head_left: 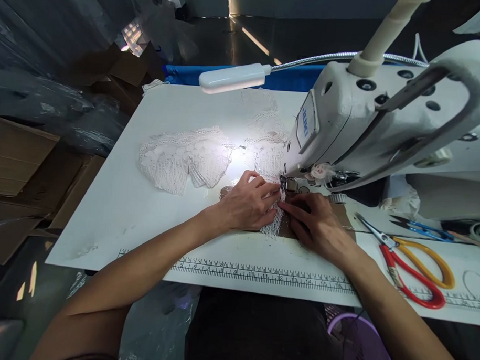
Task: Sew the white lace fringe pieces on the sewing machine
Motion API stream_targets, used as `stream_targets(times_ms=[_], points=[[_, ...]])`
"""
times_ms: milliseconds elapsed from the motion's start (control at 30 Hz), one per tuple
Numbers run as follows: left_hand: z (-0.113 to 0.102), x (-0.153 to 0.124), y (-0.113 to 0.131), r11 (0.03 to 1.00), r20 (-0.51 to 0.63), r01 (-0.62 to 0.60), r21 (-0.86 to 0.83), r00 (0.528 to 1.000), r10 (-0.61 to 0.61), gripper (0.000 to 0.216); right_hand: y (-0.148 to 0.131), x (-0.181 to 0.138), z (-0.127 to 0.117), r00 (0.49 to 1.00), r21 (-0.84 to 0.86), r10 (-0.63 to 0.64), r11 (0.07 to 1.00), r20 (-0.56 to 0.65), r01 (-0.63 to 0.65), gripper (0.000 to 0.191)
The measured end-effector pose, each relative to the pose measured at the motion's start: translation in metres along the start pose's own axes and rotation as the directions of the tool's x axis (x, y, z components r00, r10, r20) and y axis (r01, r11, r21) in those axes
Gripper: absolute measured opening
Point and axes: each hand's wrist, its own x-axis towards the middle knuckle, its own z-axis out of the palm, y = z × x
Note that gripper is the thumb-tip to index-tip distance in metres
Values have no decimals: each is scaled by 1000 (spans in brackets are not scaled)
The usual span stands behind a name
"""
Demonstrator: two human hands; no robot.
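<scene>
White lace trim point(273, 226) runs under the presser foot point(289, 185) of a white sewing machine point(341, 105), its fringed end hanging toward me. On its left side, my left hand point(252, 202) holds the lace with bent fingers close to the foot. From the right, my right hand point(319, 222) has its fingertips closed at the lace edge just in front of the foot; its thumb is partly hidden. More of the lace lies behind the foot. A separate folded lace piece point(168, 159) rests on the white table point(116, 207), left of the machine.
Scissors with red and yellow handles point(418, 260) lie on the right, near blue-handled snips point(423, 227). A white lamp point(233, 79) shines over the table. Along the front edge runs a printed ruler point(252, 272). Cardboard boxes point(20, 162) stand left; a purple basket point(360, 336) is below.
</scene>
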Motion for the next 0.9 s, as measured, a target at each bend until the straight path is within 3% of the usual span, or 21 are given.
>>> stream_targets(times_ms=[233, 500, 633, 767, 900], points=[[0, 2, 1, 997, 35, 73, 9, 997, -74, 41, -6, 8, 1, 997, -7, 54, 999, -55, -54, 37], [3, 5, 4, 987, 44, 162, 23, 986, -163, 44, -8, 17, 4, 996, -146, 33, 988, -77, -44, 36], [7, 3, 3, 985, -23, 173, -3, 985, -173, 42, -6, 13, 4, 997, -97, 49, 994, -61, -55, 39], [11, 13, -15, 978, -180, 205, -30, 962, -207, 30, -2, 1, -4, 987, 41, 154, 987, -37, -153, 49], [10, 35, -49, 984, -81, 178, -17, 981, -178, 24, 0, -14, -20, 985, 92, 168, 982, -27, -164, 49]])
